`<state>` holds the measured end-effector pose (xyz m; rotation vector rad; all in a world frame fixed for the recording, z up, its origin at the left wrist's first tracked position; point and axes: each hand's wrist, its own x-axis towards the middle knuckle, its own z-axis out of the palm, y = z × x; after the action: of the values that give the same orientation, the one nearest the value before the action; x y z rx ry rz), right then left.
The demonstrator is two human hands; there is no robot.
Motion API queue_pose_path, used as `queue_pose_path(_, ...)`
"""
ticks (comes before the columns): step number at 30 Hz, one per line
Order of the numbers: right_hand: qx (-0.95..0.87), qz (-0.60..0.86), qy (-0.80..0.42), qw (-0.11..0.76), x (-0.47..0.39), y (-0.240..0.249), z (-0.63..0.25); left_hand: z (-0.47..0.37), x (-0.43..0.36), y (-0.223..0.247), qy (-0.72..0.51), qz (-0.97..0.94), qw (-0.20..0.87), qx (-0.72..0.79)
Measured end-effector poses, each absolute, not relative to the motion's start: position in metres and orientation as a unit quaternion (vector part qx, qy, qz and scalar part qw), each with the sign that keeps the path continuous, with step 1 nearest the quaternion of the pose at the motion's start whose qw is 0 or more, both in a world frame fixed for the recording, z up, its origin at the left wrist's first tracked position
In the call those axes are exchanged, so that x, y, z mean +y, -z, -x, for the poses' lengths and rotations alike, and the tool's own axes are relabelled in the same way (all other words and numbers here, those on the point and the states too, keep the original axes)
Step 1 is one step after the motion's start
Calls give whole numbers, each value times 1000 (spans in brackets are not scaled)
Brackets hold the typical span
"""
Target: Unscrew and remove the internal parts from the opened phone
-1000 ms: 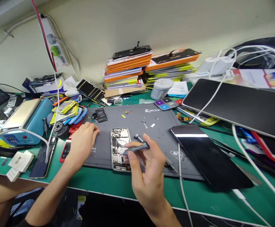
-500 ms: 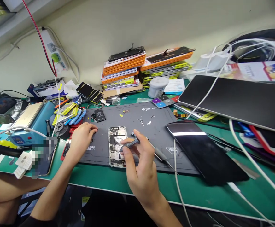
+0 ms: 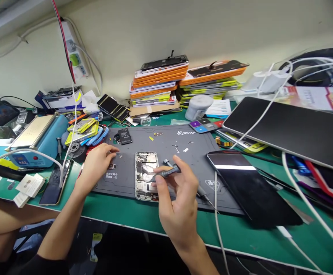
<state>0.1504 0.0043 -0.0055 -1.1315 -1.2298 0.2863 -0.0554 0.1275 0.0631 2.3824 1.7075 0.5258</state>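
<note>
An opened phone (image 3: 139,183) lies on the dark grey work mat (image 3: 126,164), its inner boards and silvery parts exposed. My right hand (image 3: 179,202) holds a slim dark grey screwdriver (image 3: 168,173) between thumb and fingers, its front end pointing left over the phone. Whether its tip touches the phone I cannot tell. To the phone's left, my left hand (image 3: 99,162) rests low over the mat with bent fingers slightly apart and nothing visible in them. A tiny part (image 3: 121,156) lies just off those fingertips. Farther back sits a black phone battery (image 3: 125,136).
A second pen-like tool (image 3: 203,195) lies behind my right hand. On the right are a large dark phone (image 3: 249,183) and a laptop-like slab (image 3: 283,128), with white cables crossing. Stacked orange boxes (image 3: 155,78) stand against the wall. A blue machine (image 3: 44,141) is at left.
The view has shifted, so the bench sits slightly farther right. My left fingers have loosened from a pinch, and a tiny part now shows beside them. My right hand keeps the screwdriver over the phone.
</note>
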Motion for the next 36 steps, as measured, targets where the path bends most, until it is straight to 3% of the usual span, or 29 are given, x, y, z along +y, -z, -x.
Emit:
queue_pose_path(6,-576,494,-85,646,4,6,-151,63,95,-69,-252,-797,44,547)
queue_pose_path(12,-618,480,-104,614,4,10,-150,44,46,-32,-321,-844,32,429)
queue_pose_path(19,-657,467,-118,580,3,14,-150,33,32,-12,-292,-849,76,435)
queue_pose_path(36,-679,471,-115,551,1,10,-151,32,29,-12,-261,-864,65,426)
